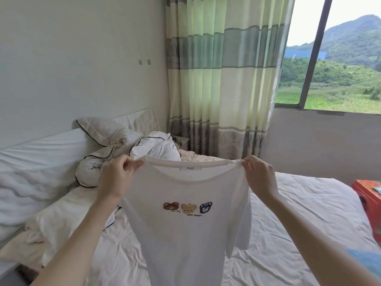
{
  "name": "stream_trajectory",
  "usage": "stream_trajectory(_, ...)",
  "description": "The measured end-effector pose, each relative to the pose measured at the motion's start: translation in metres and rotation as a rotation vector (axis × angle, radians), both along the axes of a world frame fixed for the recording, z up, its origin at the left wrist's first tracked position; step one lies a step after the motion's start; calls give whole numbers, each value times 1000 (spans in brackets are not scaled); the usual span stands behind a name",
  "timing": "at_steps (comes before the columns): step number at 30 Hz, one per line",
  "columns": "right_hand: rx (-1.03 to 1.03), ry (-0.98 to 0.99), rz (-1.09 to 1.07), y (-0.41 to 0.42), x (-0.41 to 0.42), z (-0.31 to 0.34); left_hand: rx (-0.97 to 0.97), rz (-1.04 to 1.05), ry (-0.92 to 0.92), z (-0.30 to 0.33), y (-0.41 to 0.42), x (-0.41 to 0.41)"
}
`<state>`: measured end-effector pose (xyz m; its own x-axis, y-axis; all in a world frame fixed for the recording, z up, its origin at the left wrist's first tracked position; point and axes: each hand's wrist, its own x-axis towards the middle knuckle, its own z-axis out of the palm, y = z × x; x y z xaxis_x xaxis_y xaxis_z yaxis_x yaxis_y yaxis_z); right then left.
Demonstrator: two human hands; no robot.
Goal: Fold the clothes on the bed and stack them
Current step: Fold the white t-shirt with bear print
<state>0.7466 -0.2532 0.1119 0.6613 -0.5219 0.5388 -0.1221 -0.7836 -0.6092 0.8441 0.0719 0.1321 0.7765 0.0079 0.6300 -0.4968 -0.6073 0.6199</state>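
Note:
A white T-shirt (185, 230) with three small bear faces printed on the chest hangs in the air above the bed (299, 219), its front toward me. My left hand (116, 178) pinches its left shoulder at the collar. At the other side of the collar, my right hand (258, 174) pinches the right shoulder. The shirt's body drops straight down out of the bottom of the view, and one short sleeve dangles at the right.
Rumpled pillows and a white duvet with dark piping (115, 149) lie at the head of the bed, left and behind the shirt. A green striped curtain (222, 79) and a window are beyond. A red stool (369, 195) stands at the right edge, with a blue cloth (365, 259) below it.

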Motion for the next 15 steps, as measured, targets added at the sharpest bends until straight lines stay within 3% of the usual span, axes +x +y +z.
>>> stream_trajectory(4, 610, -23, 247, 5, -13, -8, 23, 32, -16, -20, 10, -22)
stream_trajectory(6, 760, 6, 320, 9, -26, -14, -17, 7, -4, -36, 14, -34)
stream_trajectory(8, 682, 9, 337, 13, -41, -18, -50, -21, 38, -48, 18, -46)
stream_trajectory(11, 335, -52, 269, 18, -64, -15, -66, -47, 51, -53, 26, -60)
stream_trajectory(15, 35, -253, 187, 19, -84, -3, -62, -114, -89, -22, 28, -75)
